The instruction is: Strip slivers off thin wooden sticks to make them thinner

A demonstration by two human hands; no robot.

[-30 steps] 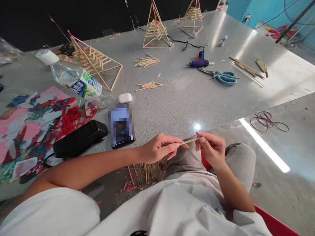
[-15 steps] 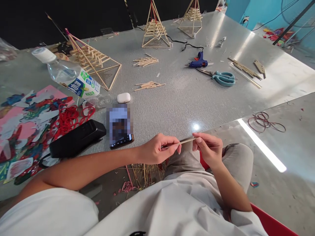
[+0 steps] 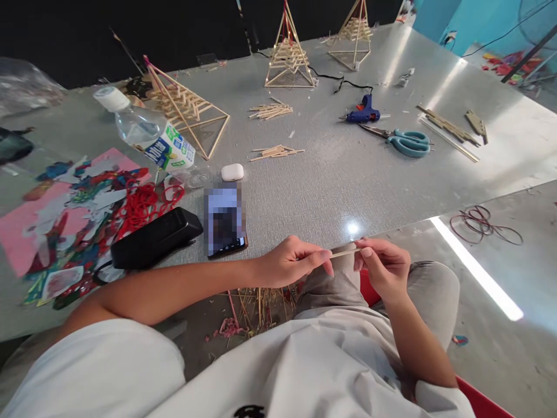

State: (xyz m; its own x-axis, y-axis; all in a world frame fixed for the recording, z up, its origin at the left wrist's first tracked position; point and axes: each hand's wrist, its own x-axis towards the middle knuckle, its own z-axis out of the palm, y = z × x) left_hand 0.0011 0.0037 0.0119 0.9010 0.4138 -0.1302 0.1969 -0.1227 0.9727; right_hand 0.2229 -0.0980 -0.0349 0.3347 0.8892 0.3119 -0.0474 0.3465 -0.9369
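Note:
A thin wooden stick (image 3: 343, 253) is stretched between my two hands, just off the table's near edge and above my lap. My left hand (image 3: 292, 261) pinches one end between thumb and fingers. The other end sits in the fingertips of my right hand (image 3: 385, 267), thumb on the near side. Fingers cover both tips of the stick. Two small piles of similar sticks lie on the table, a nearer pile (image 3: 277, 152) and a farther pile (image 3: 270, 110).
Stick pyramids stand at the back, one (image 3: 289, 64) in the middle. A blue glue gun (image 3: 365, 110) and scissors (image 3: 409, 143) lie right of centre. To the left are a plastic bottle (image 3: 152, 139), a phone (image 3: 226, 223), a white case (image 3: 232, 172), a black case (image 3: 156, 238) and red yarn (image 3: 139, 203).
The whole scene has shifted a little to the right as my head turned left. Both hands keep their pinch on the stick, with hardly any change between them.

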